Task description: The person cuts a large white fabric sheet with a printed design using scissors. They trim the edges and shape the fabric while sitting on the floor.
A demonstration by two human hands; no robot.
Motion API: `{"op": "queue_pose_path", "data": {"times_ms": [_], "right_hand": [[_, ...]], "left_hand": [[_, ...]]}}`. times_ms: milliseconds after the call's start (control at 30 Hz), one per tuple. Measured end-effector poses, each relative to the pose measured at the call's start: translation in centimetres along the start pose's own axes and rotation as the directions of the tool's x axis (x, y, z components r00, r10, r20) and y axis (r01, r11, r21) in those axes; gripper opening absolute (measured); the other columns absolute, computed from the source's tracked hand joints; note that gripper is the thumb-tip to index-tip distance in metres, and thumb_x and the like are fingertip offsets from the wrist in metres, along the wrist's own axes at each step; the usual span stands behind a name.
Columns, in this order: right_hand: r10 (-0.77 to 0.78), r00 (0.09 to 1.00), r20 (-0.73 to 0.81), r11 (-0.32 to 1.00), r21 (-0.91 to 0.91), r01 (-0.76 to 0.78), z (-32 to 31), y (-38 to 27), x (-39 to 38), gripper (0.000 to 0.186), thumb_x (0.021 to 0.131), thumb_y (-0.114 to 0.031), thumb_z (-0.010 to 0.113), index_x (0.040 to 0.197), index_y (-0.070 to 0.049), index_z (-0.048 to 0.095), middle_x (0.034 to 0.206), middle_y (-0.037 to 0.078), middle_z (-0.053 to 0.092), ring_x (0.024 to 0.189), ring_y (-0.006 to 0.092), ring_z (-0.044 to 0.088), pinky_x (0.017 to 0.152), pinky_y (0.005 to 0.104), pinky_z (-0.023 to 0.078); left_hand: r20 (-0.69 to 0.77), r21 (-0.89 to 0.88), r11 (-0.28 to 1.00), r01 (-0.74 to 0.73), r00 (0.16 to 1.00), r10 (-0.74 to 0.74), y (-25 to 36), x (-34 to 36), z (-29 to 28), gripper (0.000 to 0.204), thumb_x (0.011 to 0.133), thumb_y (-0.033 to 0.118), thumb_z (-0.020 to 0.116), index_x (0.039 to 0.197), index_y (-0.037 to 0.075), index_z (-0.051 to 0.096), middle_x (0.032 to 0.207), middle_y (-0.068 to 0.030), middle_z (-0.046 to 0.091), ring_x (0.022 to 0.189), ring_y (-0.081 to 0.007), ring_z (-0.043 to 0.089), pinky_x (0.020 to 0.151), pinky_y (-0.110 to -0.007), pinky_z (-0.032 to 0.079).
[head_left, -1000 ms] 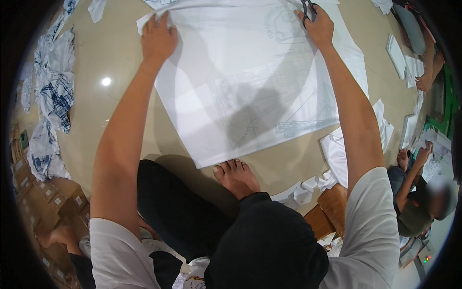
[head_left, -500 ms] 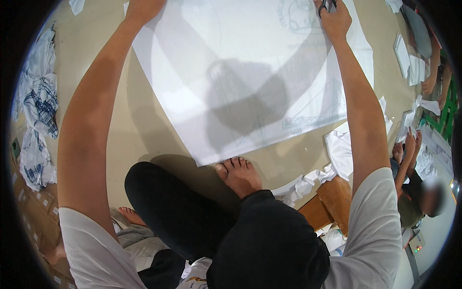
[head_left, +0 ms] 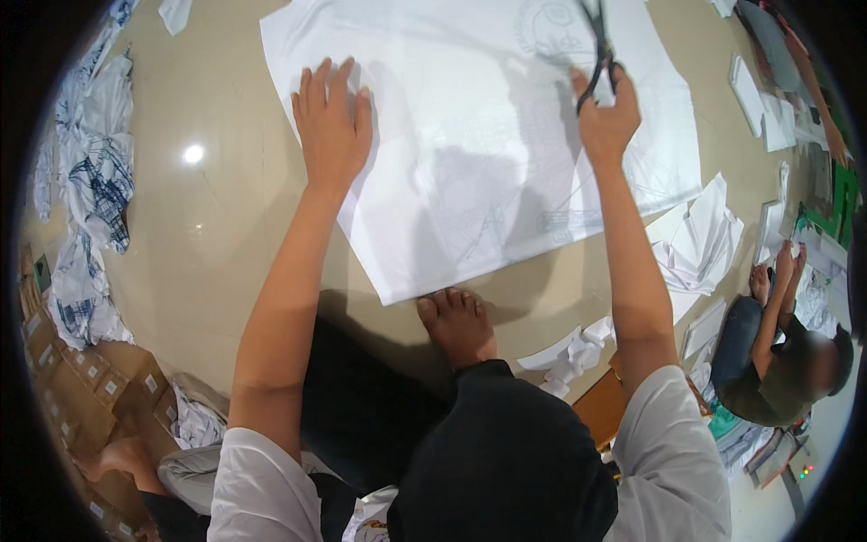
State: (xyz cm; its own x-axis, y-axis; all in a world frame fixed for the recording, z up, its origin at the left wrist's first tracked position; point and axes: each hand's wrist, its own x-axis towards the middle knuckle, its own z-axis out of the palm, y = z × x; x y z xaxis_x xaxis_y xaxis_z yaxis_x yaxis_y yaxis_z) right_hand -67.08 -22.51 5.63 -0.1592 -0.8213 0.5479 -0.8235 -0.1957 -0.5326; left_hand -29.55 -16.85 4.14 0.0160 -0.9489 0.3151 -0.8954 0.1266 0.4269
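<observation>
A large sheet of white cloth point(head_left: 452, 117) lies spread on the floor in front of me, with faint blue printing showing on it. My left hand point(head_left: 334, 126) rests flat on the cloth near its left edge, fingers stretched out and holding nothing. Over the right part of the cloth, my right hand point(head_left: 610, 113) grips a pair of black scissors point(head_left: 600, 54). Its fingers are in the handle loops, and the blades point away from me. My bare foot point(head_left: 459, 325) is by the cloth's near corner.
Crumpled white and blue printed fabric point(head_left: 95, 199) lies at the left, above brown cardboard point(head_left: 108, 379). White cloth scraps point(head_left: 695, 239) and a brown wooden piece point(head_left: 598, 408) are at my right. Another person point(head_left: 786, 370) sits at the far right, near white stacks point(head_left: 747, 95).
Both hands have come back nearer to me from the far part of the cloth. The left now lies flat on it, and the scissors in my right hand show more fully.
</observation>
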Motion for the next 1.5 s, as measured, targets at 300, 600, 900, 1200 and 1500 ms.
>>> {"op": "queue_pose_path", "data": {"times_ms": [300, 600, 900, 1200, 1500], "right_hand": [[-0.024, 0.981, 0.192, 0.993, -0.106, 0.045, 1.2, 2.6, 3.8, 0.069, 0.084, -0.047, 0.088, 0.124, 0.006, 0.07, 0.119, 0.022, 0.075, 0.109, 0.0366, 0.073, 0.096, 0.0401, 0.056], [-0.05, 0.963, 0.264, 0.974, -0.2, 0.105, 2.6, 5.0, 5.7, 0.071, 0.086, -0.053, 0.085, 0.125, 0.005, 0.07, 0.12, 0.019, 0.075, 0.111, 0.0352, 0.072, 0.097, 0.0413, 0.056], [0.002, 0.981, 0.194, 0.974, -0.222, 0.042, 2.7, 5.7, 5.5, 0.068, 0.088, -0.051, 0.081, 0.125, 0.005, 0.07, 0.123, 0.02, 0.074, 0.116, 0.0373, 0.07, 0.1, 0.0435, 0.054], [0.073, 0.983, 0.166, 0.979, -0.201, -0.039, 2.4, 6.3, 5.3, 0.064, 0.088, -0.047, 0.08, 0.124, 0.005, 0.07, 0.122, 0.019, 0.075, 0.113, 0.0371, 0.071, 0.099, 0.0435, 0.055], [0.049, 0.993, 0.111, 0.975, -0.22, -0.024, 2.8, 6.7, 5.0, 0.058, 0.088, -0.043, 0.081, 0.122, 0.004, 0.071, 0.119, 0.019, 0.075, 0.112, 0.0371, 0.071, 0.097, 0.0445, 0.055]], "left_hand": [[0.154, 0.042, 0.996, -0.074, 0.986, 0.067, -1.8, 2.4, 1.2, 0.058, 0.106, 0.045, 0.057, 0.158, 0.02, 0.053, 0.167, -0.0244, 0.038, 0.155, -0.0548, 0.026, 0.125, -0.068, 0.019], [0.127, 0.076, 0.986, -0.146, 0.983, 0.135, -1.9, 3.4, 2.7, 0.059, 0.107, 0.049, 0.056, 0.161, 0.027, 0.049, 0.17, -0.022, 0.036, 0.157, -0.0528, 0.025, 0.125, -0.069, 0.019], [0.11, 0.089, 0.984, -0.153, 0.984, 0.143, -1.8, 4.1, 2.8, 0.061, 0.106, 0.049, 0.054, 0.16, 0.021, 0.051, 0.168, -0.0211, 0.038, 0.156, -0.0525, 0.025, 0.126, -0.068, 0.017], [0.124, 0.094, 0.981, -0.171, 0.979, 0.159, -1.8, 3.5, 2.6, 0.061, 0.107, 0.05, 0.055, 0.161, 0.023, 0.049, 0.17, -0.0184, 0.038, 0.158, -0.0482, 0.026, 0.127, -0.065, 0.018], [0.117, 0.141, 0.975, -0.174, 0.98, 0.158, -2.0, 4.5, 3.0, 0.062, 0.107, 0.05, 0.054, 0.162, 0.022, 0.047, 0.17, -0.0184, 0.037, 0.158, -0.0483, 0.026, 0.127, -0.065, 0.019]]}}
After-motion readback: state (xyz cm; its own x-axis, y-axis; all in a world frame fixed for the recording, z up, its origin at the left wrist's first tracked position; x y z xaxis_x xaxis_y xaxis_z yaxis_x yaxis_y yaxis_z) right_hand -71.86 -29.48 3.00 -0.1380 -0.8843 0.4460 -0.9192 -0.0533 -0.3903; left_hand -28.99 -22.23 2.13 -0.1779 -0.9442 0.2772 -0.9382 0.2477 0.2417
